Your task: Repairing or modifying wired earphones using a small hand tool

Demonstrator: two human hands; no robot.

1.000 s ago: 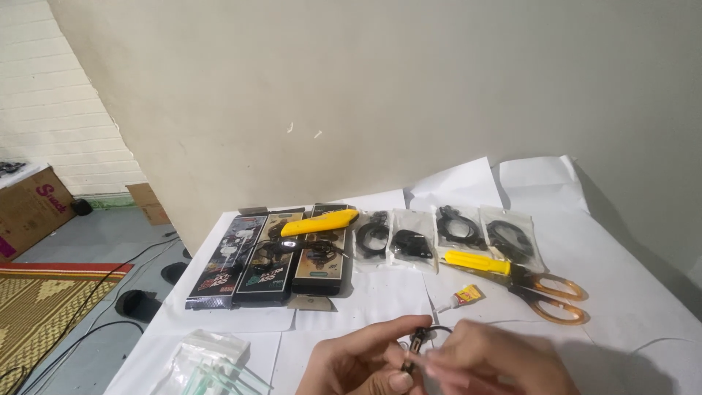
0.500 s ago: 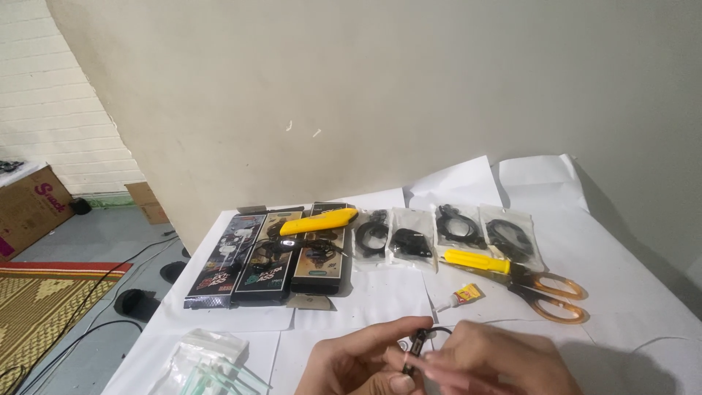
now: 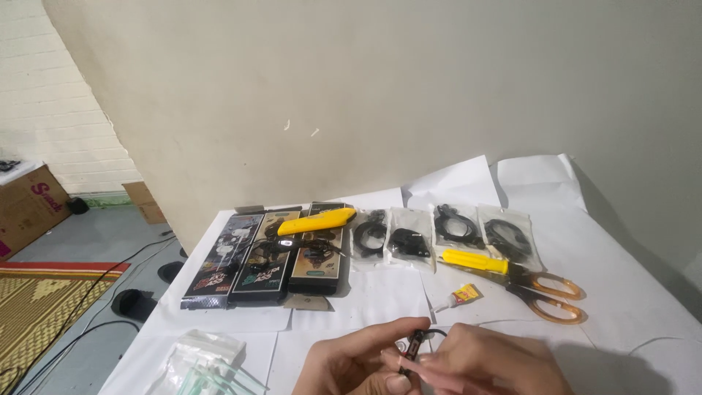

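My left hand (image 3: 351, 362) and my right hand (image 3: 490, 362) meet at the bottom edge of the head view. Together they pinch a small black part with a thin black cable (image 3: 417, 341) between thumbs and fingertips. A small glue tube (image 3: 461, 296) lies on the white paper just beyond my hands. Behind it lie a yellow-handled screwdriver (image 3: 472, 261) and orange-handled scissors (image 3: 545, 292).
Three dark earphone boxes (image 3: 267, 256) lie at the left with a yellow utility knife (image 3: 316, 221) on top. Several clear bags of black cables (image 3: 446, 230) sit in a row by the wall. A plastic bag of swabs (image 3: 201, 366) lies at the front left. A cardboard box (image 3: 25, 208) stands on the floor.
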